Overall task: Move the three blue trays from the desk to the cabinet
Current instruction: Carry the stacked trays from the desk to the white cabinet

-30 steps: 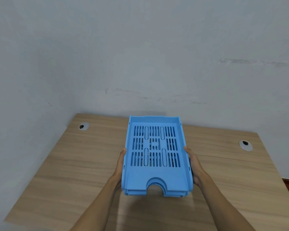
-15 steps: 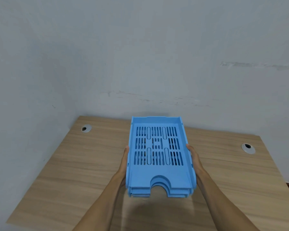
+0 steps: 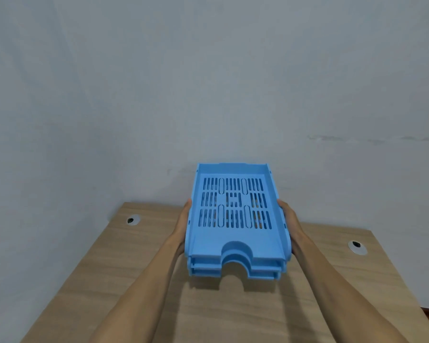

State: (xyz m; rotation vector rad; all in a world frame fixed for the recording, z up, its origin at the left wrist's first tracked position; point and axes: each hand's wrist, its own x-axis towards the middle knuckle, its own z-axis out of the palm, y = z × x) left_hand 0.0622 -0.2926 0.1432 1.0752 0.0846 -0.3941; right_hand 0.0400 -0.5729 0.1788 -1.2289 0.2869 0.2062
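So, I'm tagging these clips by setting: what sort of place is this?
Probably a plain office or study room: a wooden desk with cable grommets, set in a corner of bare grey walls, and stacked blue letter trays held in both hands.

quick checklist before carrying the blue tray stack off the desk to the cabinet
1. Both hands on the stack: ok. The left hand and right hand each hold a long side of the slotted blue plastic tray stack.
2. Three trays nested: ok, three front lips show.
3. Stack clear of the light wooden desk: ok, its shadow lies apart beneath.
4. Stack level: ok, no sideways tilt.
5. Fingers under the bottom tray: cannot tell, hidden.
6. Path to the cabinet: cannot tell, out of view.
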